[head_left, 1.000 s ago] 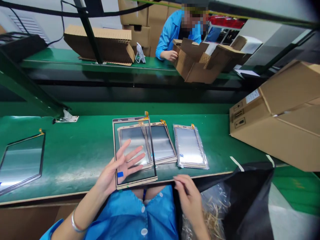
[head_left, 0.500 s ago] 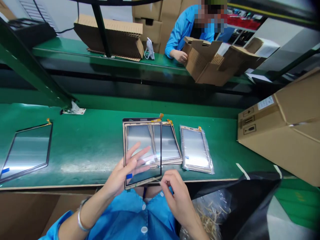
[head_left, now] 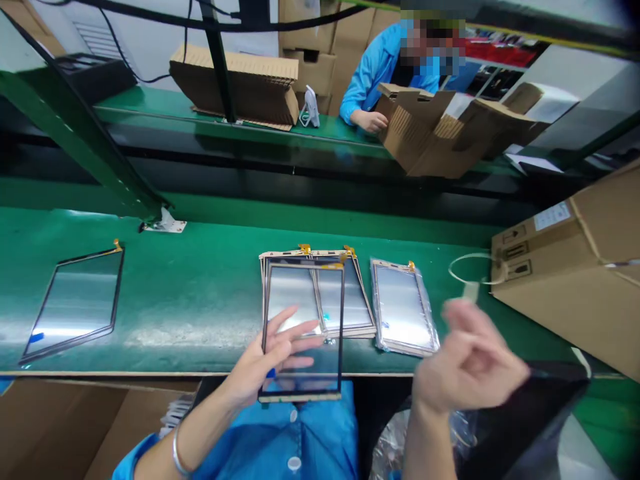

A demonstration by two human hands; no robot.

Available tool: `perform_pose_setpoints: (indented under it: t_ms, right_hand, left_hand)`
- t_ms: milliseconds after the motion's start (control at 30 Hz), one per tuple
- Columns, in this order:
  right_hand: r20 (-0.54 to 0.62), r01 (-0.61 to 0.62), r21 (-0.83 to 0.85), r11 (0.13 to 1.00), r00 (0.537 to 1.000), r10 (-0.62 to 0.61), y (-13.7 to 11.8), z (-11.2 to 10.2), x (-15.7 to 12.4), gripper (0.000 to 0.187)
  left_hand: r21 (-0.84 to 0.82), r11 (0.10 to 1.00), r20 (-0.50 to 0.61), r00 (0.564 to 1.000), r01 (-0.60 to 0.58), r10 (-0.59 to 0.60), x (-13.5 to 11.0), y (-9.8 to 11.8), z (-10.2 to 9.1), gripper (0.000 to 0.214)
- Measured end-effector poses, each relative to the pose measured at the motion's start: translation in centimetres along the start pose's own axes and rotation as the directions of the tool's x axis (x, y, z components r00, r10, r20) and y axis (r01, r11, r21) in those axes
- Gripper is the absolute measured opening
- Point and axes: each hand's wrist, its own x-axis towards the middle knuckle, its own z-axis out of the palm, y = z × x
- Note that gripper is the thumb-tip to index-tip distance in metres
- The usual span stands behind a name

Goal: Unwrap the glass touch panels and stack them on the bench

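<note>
My left hand [head_left: 280, 360] supports a clear glass touch panel [head_left: 315, 320] by its lower left edge, with fingers spread behind the glass and visible through it. The panel has a dark frame, a blue tab and an orange ribbon connector at its top right. My right hand [head_left: 473, 363], smeared by motion, is raised to the right and pinches a thin pale peeled strip [head_left: 471, 291] that curls up in a loop. Below and behind the held panel lie stacked touch panels [head_left: 350, 300] with pale borders. Beside them rests a plastic-wrapped stack of panels [head_left: 404, 307].
Another framed panel [head_left: 80, 300] lies at the left of the green bench [head_left: 200, 293]. A cardboard box [head_left: 575, 260] stands at right. A black bag [head_left: 535, 407] hangs at the front edge, near clear plastic. Across the bench, a person in blue [head_left: 370, 73] handles an open carton [head_left: 425, 140].
My right hand has moved away from the panel's lower edge, up and right, carrying the pale strip. The panel in my left hand now sits slightly lower, clear of the strip.
</note>
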Motion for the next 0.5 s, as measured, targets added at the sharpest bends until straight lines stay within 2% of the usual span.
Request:
perform_pose_setpoints:
  t_ms: [33, 67, 100, 133, 167, 200, 333, 433, 500]
  right_hand:
    - [0.193, -0.121, -0.004, 0.993, 0.974, 0.119, 0.2, -1.5, -1.7, 0.008]
    - [0.381, -0.266, -0.03, 0.963, 0.888, 0.257, 0.1, -2.8, -3.4, 0.006]
    - [0.524, -0.401, -0.077, 0.913, 0.763, 0.379, -0.1, -3.9, -5.1, 0.004]
    - [0.613, -0.499, -0.123, 0.858, 0.641, 0.462, -0.5, -4.8, -6.5, 0.003]
    - [0.658, -0.562, -0.15, 0.814, 0.558, 0.506, -0.9, -5.4, -7.6, 0.004]
    - [0.678, -0.593, -0.156, 0.79, 0.518, 0.522, -1.3, -5.7, -8.4, 0.004]
    - [0.713, -0.597, -0.114, 0.794, 0.508, 0.484, -1.9, -5.3, -8.9, 0.005]
    - [0.747, -0.599, -0.122, 0.791, 0.469, 0.471, -1.5, -4.6, -8.2, 0.006]
    - [0.756, -0.564, -0.123, 0.817, 0.48, 0.445, -1.5, -4.5, -8.0, 0.009]
  left_hand:
    - [0.006, 0.999, -0.022, 0.999, -0.036, 0.036, 0.1, 0.5, 0.1, 0.041]
    - [0.013, 0.997, -0.042, 0.997, -0.07, 0.07, 0.2, 0.8, 0.2, 0.041]
    - [0.023, 0.995, -0.066, 0.993, -0.1, 0.101, 0.3, 1.1, 0.3, 0.041]
    - [0.037, 0.992, -0.091, 0.988, -0.123, 0.126, 0.3, 1.4, 0.5, 0.041]
    - [0.054, 0.989, -0.113, 0.983, -0.138, 0.144, 0.4, 1.5, 0.7, 0.041]
    - [0.072, 0.987, -0.129, 0.979, -0.147, 0.155, 0.5, 1.6, 1.0, 0.041]
    - [0.123, 0.981, -0.143, 0.976, -0.149, 0.166, 0.2, 1.8, 1.6, 0.041]
    - [0.152, 0.976, -0.118, 0.977, -0.159, 0.177, -0.2, 1.7, 1.8, 0.04]
    - [0.176, 0.97, -0.106, 0.976, -0.169, 0.189, -0.5, 1.4, 2.1, 0.039]
